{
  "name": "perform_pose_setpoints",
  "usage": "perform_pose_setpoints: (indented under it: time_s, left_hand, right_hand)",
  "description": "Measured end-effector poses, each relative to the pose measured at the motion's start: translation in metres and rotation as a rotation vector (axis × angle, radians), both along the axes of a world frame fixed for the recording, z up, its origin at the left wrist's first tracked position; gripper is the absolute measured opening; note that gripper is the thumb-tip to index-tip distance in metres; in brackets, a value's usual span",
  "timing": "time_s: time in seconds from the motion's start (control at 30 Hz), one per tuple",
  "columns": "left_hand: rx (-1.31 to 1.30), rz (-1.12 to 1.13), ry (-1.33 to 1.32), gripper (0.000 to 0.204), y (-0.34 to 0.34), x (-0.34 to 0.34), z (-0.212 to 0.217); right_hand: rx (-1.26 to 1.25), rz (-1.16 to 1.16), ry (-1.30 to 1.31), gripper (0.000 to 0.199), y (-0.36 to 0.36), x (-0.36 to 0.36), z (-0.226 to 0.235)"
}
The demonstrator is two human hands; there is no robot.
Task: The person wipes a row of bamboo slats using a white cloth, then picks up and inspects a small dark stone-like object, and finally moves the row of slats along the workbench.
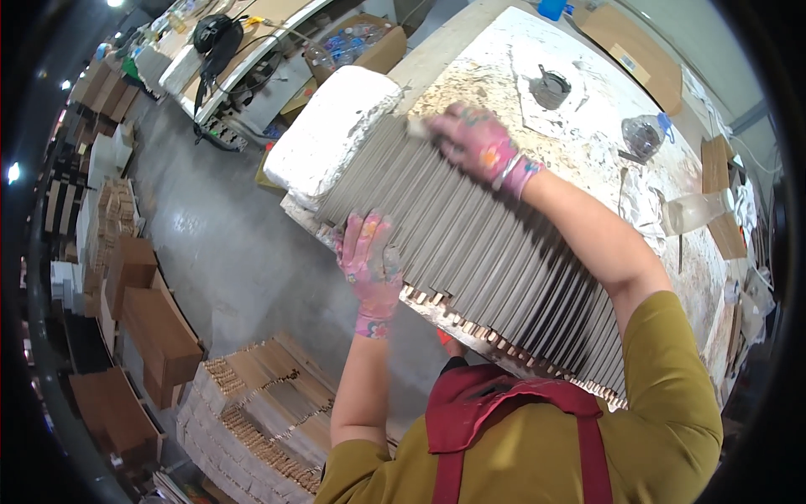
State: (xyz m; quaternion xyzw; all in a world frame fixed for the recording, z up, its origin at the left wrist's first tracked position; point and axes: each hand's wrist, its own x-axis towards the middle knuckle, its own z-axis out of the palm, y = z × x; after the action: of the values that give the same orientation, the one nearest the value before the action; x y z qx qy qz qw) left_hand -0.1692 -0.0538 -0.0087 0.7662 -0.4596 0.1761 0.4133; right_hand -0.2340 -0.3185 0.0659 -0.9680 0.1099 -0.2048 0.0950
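Note:
Long grey strips, lying side by side, cover the near part of the workbench, with pale wood-coloured ends along the edge by my body. My right hand, in a pink flowered glove, is closed on a small whitish pad against the far ends of the strips. What the pad is made of I cannot make out. My left hand, gloved alike, rests with fingers stretched out on the near ends at the left. Just beyond the strips on the left lies a white foam block.
The stained benchtop carries a dark, messy pot, a clear jug and a clear bottle to the right. Stacked wooden strips stand on the floor at lower left. Brown boards lie further left.

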Motion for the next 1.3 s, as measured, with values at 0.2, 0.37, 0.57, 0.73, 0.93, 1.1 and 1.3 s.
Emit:
perform_pose_setpoints:
  time_s: [0.2, 0.37, 0.57, 0.73, 0.93, 1.1, 1.3]
  left_hand:
    - [-0.003, 0.045, 0.031, 0.036, 0.000, 0.000, -0.006]
    - [0.005, 0.028, -0.015, 0.032, 0.001, 0.002, -0.007]
    - [-0.049, -0.020, -0.055, 0.037, -0.005, 0.000, -0.004]
    - [0.024, -0.001, 0.007, 0.046, 0.002, -0.004, 0.004]
    - [-0.081, -0.121, -0.034, 0.047, -0.003, -0.002, 0.007]
    - [0.131, -0.108, -0.324, 0.041, 0.015, -0.040, 0.041]
    - [0.361, -0.556, -0.274, 0.049, 0.027, -0.136, 0.022]
  right_hand:
    - [0.290, -0.337, 0.079, 0.031, -0.074, -0.098, -0.027]
    - [0.243, -0.608, 0.118, 0.038, -0.108, -0.145, -0.032]
    - [0.014, -0.655, 0.155, 0.061, -0.116, -0.207, -0.033]
    - [-0.130, -0.965, 0.467, 0.078, -0.084, -0.287, -0.030]
    - [0.119, -0.924, 0.324, 0.041, -0.102, -0.339, -0.037]
    - [0.284, -0.651, -0.185, 0.037, -0.058, -0.336, 0.047]
    - [0.043, -0.009, 0.177, 0.040, 0.107, -0.233, 0.066]
